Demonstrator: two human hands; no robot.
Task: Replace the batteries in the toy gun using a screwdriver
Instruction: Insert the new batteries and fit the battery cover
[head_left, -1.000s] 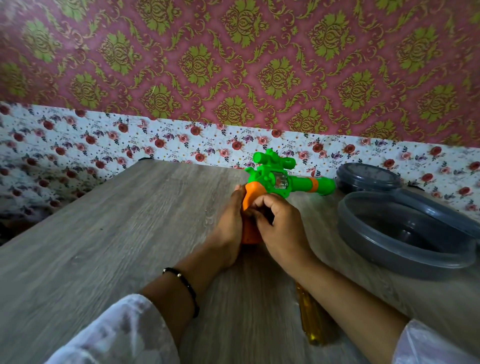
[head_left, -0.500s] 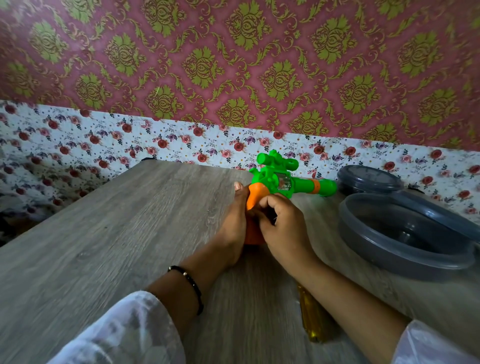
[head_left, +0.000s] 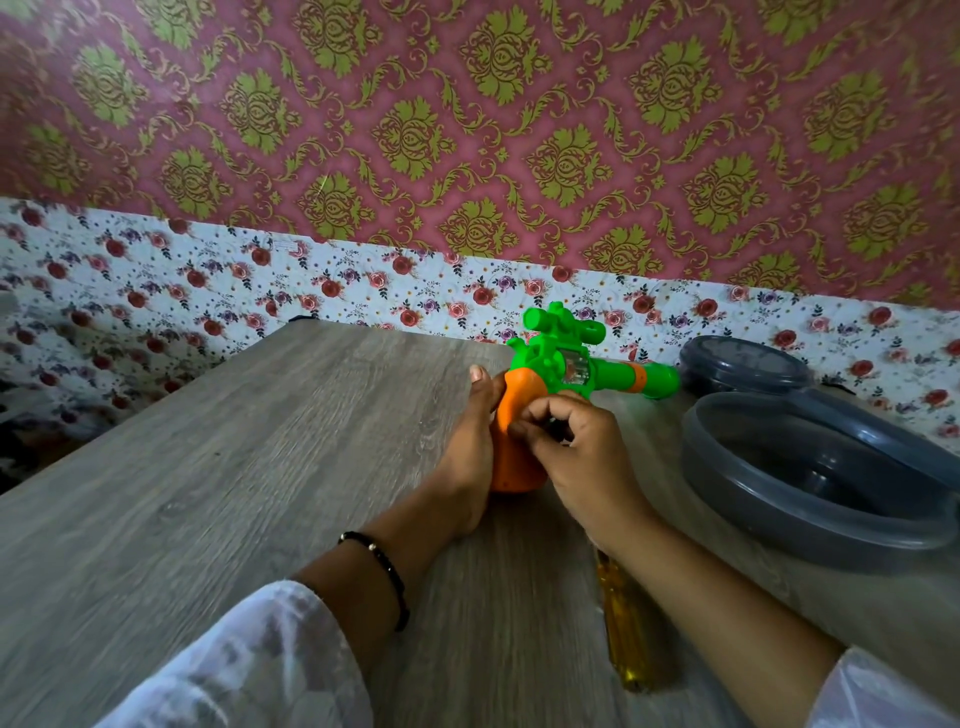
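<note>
Toy gun gripped by left hand; right hand pinching its grip

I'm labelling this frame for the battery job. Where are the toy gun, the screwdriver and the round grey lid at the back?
toy gun (head_left: 519, 415): head view, on its orange grip.
screwdriver (head_left: 623, 629): head view, on its yellow handle.
round grey lid (head_left: 745, 364): head view, on its top face.
</note>
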